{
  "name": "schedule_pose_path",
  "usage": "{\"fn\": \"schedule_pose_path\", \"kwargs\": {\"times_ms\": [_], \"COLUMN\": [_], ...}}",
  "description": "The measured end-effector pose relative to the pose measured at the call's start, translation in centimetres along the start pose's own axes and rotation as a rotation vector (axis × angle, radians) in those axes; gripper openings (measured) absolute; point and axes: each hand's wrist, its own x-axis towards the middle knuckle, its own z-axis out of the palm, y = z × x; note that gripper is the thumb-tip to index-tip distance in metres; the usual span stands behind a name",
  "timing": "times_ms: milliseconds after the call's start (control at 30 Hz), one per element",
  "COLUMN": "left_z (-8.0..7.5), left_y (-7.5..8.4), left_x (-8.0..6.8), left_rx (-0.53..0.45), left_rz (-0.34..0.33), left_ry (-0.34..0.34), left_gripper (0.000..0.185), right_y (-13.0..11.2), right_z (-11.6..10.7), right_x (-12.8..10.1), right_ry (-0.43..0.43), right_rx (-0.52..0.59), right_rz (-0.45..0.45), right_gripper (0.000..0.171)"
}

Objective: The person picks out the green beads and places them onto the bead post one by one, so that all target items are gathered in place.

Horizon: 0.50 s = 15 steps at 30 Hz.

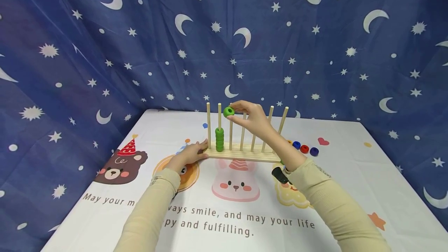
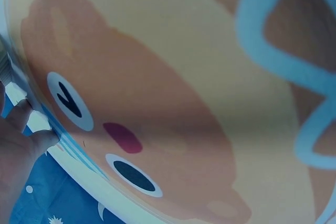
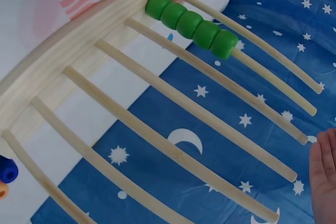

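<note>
A wooden stand with upright pegs (image 1: 241, 154) sits on the table. Several green beads (image 1: 219, 140) are stacked on its second peg from the left, also seen in the right wrist view as a green stack (image 3: 189, 24). My right hand (image 1: 253, 118) pinches one loose green bead (image 1: 226, 115) between thumb and fingers, up by the peg tops and to the right of the stack's peg. That bead is out of sight in the right wrist view. At the stand's left end, my left hand (image 1: 190, 154) grips the base, thumb in front and fingers behind.
Right of the stand lie a blue bead (image 1: 296, 145), a red bead (image 1: 304, 149) and a dark purple bead (image 1: 314, 151). A yellow bead (image 1: 289, 142) is partly hidden by the right forearm. A printed white cloth (image 1: 196, 240) covers the table; a blue starry curtain (image 1: 210, 42) hangs behind.
</note>
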Motion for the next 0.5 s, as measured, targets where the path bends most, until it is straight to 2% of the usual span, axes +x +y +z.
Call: {"fn": "schedule_pose_path", "kwargs": {"times_ms": [200,500], "left_z": [0.1,0.1], "left_y": [0.1,0.2], "left_x": [0.1,0.0], "left_rx": [-0.013,-0.01], "left_rz": [-0.013,-0.017], "left_ry": [0.0,0.005], "left_gripper": [0.057,0.057], "right_y": [0.1,0.4], "right_z": [0.2,0.6], "right_x": [1.2,2.9], "right_ry": [0.032,0.01], "right_rx": [-0.044,-0.039], "right_rz": [-0.011,0.01], "right_gripper": [0.035,0.033]}}
